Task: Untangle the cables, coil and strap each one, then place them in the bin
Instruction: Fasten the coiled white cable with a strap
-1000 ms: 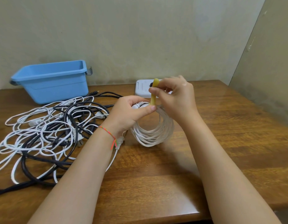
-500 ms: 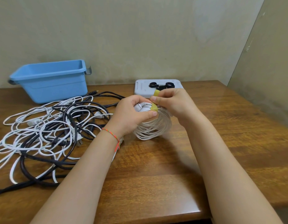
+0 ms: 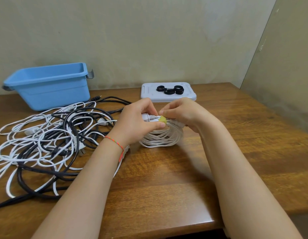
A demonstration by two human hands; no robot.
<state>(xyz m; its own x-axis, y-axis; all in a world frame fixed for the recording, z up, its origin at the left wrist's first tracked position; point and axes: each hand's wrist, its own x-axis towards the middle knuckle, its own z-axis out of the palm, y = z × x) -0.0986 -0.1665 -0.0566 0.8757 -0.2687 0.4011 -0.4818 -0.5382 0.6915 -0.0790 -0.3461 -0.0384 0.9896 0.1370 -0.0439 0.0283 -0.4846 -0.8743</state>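
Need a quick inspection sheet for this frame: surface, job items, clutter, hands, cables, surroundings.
Surface: wooden table, glossy, against the wall.
Job's things: white cable coil held upright on the table; yellow strap wrapped at its top; blue bin at back left, what shows of its inside is bare.
Clutter: white lid at the back with black straps lying on it.
Hands: left hand grips the coil's top at the plug ends; right hand pinches the coil by the strap.
Cables: tangled pile of white and black cables on the left, not coiled.
Surroundings: plain wall; nothing else seen.
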